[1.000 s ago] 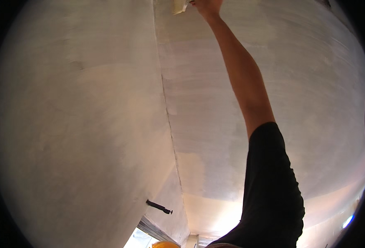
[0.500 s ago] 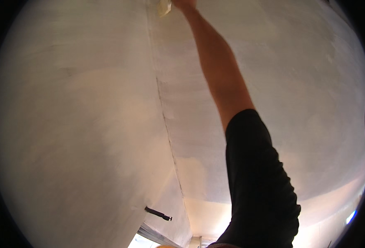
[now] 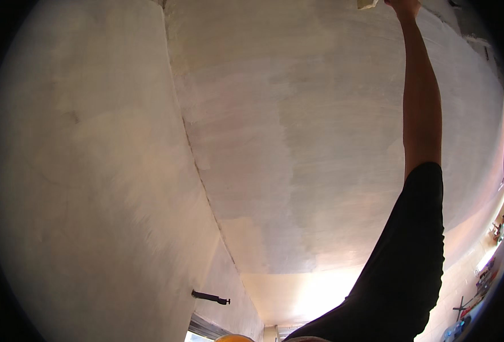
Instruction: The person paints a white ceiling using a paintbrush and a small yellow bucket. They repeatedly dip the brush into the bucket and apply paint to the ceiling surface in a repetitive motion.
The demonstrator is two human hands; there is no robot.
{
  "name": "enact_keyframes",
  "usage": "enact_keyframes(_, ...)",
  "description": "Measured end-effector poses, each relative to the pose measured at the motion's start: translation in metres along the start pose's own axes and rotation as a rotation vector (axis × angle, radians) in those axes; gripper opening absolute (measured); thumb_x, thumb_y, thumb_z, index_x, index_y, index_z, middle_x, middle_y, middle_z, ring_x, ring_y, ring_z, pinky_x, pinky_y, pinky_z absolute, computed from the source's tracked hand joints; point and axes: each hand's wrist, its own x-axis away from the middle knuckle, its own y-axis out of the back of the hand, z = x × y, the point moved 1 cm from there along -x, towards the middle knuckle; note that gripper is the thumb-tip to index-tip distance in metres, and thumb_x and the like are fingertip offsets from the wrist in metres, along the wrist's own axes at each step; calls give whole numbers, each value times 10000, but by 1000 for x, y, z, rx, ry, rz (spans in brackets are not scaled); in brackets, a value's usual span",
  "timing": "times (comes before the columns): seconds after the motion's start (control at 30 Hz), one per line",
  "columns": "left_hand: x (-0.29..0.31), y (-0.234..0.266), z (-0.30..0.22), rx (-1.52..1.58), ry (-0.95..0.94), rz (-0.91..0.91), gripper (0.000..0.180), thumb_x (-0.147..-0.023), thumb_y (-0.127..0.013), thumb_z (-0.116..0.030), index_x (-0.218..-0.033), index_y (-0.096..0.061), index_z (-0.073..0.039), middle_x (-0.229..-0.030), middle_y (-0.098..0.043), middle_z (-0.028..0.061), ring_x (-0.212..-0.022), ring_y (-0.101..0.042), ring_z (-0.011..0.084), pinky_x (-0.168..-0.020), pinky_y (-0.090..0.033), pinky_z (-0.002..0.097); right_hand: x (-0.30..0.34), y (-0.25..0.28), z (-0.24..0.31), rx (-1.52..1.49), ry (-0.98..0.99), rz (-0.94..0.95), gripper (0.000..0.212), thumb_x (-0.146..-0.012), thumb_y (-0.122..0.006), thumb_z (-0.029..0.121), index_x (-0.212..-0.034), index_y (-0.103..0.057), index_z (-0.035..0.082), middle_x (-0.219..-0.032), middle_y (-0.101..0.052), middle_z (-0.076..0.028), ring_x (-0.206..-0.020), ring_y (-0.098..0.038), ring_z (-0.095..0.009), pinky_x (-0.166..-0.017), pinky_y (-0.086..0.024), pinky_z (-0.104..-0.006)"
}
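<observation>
"What's at the top edge of the frame, right of centre?"

"A pale tool (image 3: 367,4), yellowish-white and block-like, cropped by that edge. The right hand (image 3: 405,7) is beside it, its grip closed on the tool as far as the crop shows. The left hand's grip I cannot tell."

"And the surfaces?"

"The right one (image 3: 332,142) is grey-beige, smeared in broad, matt patches. The left one (image 3: 92,171) looks streaky. A thin, ragged seam (image 3: 193,154) slants between them."

"Lower down?"

"A black sleeve (image 3: 414,239) of creased cloth, lower right; a slim dark rod (image 3: 211,297) and a rounded yellow thing (image 3: 233,338), lower centre-left."
</observation>
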Motion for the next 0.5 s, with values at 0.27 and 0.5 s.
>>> enact_keyframes(0.27,-2,15,0,-26,-43,197,565,-847,-398,-633,-892,-570,-97,-582,-417,-31,-444,-329,96,-417,-244,246,28,-71,49,-365,2,99,112,-749,-672,75,-749,-658,-36,-670,-669,-137,-520,-655,-210,-442,-533,-310)
enact_keyframes(0.5,8,11,5,11,-121,179,550,-851,-393,-620,-876,-562,-96,-575,-408,-37,-434,-319,93,-409,-231,246,119,-234,86,-760,-155,211,145,-734,-713,104,-694,-641,-15,-631,-651,-123,-488,-629,-191,-429,-517,-314)
